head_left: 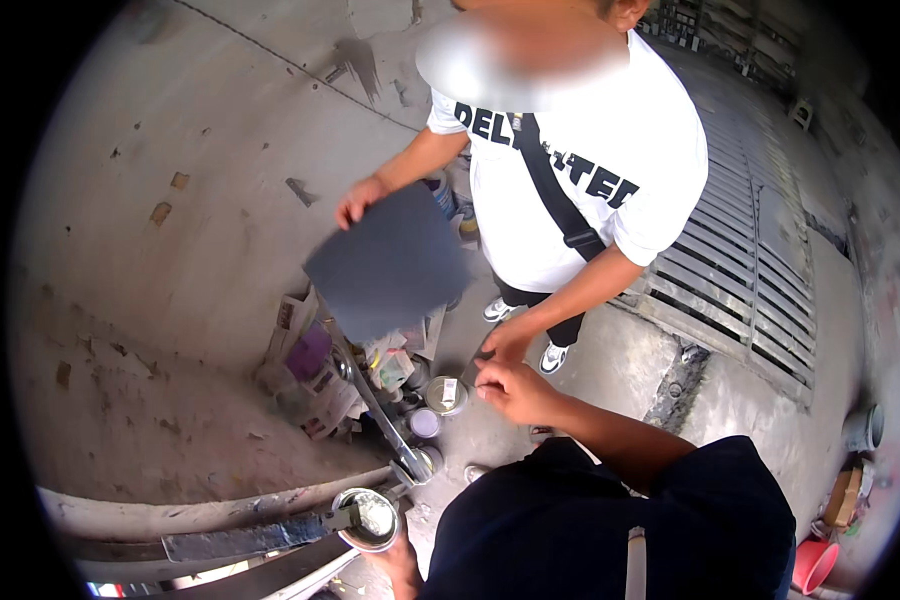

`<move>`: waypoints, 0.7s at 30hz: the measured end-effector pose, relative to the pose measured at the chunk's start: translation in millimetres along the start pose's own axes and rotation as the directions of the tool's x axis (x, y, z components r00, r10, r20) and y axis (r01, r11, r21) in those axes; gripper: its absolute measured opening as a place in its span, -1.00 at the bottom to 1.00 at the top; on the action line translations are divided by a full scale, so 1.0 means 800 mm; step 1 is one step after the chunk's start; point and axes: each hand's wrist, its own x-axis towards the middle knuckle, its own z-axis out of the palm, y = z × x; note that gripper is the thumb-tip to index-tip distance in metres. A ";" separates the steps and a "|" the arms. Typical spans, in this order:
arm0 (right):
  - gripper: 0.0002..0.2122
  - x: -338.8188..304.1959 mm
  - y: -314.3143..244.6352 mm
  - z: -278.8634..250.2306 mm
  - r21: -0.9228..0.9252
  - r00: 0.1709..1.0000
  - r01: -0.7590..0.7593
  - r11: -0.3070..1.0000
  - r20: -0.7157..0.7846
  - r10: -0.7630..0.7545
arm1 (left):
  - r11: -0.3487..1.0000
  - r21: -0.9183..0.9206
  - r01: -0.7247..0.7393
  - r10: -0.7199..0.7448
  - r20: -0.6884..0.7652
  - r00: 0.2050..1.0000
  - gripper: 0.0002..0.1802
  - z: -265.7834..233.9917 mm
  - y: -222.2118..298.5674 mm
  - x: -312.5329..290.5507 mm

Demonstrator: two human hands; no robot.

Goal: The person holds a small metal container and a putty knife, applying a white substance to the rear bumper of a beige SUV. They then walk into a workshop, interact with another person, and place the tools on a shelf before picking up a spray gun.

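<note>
Low at the left of centre, my left hand [400, 562] is wrapped round an open metal can [371, 532] with whitish stuff inside. The end of a flat grey strip [255, 538] meets the can's rim; I cannot tell whether it rests there or lies behind. My right hand [518, 393] is raised at the centre with its fingers curled in a pinch, close to a co-worker's hand [510, 340]. What it pinches, if anything, is too small to make out. The co-worker's other hand [365, 200] holds a dark grey sheet [390, 268] by its edge.
The co-worker in a white T-shirt [580, 150] stands facing me. Lidded cans [447, 396], a can with purple contents [425, 424] and crumpled newspaper [330, 400] lie below the sheet. A slatted floor grate [740, 290] spans the right; a red bucket [816, 564] sits lower right.
</note>
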 end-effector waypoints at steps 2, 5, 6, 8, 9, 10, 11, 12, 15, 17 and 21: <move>-0.79 0.010 0.031 0.011 0.251 0.998 -0.045 0.967 0.058 0.031 | 1.000 -0.012 0.027 -0.026 0.003 1.000 0.03 0.002 0.004 -0.004; -0.72 0.038 0.012 0.020 0.676 0.939 -0.321 0.664 0.137 0.315 | 1.000 0.001 -0.008 0.008 -0.014 1.000 0.03 -0.004 -0.006 -0.009; -0.70 0.047 0.007 0.024 0.682 0.928 -0.338 0.648 0.127 0.351 | 1.000 0.003 -0.014 0.014 -0.015 1.000 0.04 -0.007 -0.005 -0.010; -0.72 0.051 0.016 0.032 0.540 0.935 -0.354 0.764 0.221 0.277 | 0.999 -0.009 0.051 -0.052 -0.027 0.998 0.06 -0.007 0.002 -0.015; -0.73 0.052 0.023 0.038 0.462 0.930 -0.351 0.814 0.276 0.244 | 0.999 0.019 0.034 -0.034 -0.044 0.998 0.05 -0.006 0.002 -0.017; -0.75 0.048 0.031 0.043 0.343 0.925 -0.321 0.883 0.314 0.214 | 0.998 0.055 0.021 -0.018 -0.057 0.998 0.04 -0.007 0.004 -0.018; -0.75 0.043 0.037 0.048 0.296 0.895 -0.362 0.884 0.376 0.241 | 0.998 0.021 0.054 -0.052 -0.094 0.994 0.09 -0.007 0.007 -0.018; -0.74 0.038 0.042 0.051 0.241 0.858 -0.401 0.884 0.438 0.269 | 0.998 -0.013 0.069 -0.070 -0.100 0.993 0.09 -0.009 0.006 -0.021; -0.73 0.013 0.071 0.068 0.249 0.789 -0.540 0.804 0.482 0.381 | 0.996 -0.008 0.088 -0.089 -0.128 0.988 0.10 -0.019 -0.005 -0.033; -0.72 0.000 0.091 0.074 0.209 0.763 -0.577 0.789 0.482 0.430 | 0.987 0.027 0.160 -0.152 -0.180 0.972 0.10 -0.020 -0.005 -0.041; -0.71 -0.011 0.081 0.073 0.147 0.707 -0.623 0.768 0.525 0.473 | 0.984 -0.024 0.176 -0.178 -0.189 0.966 0.07 -0.014 0.016 -0.040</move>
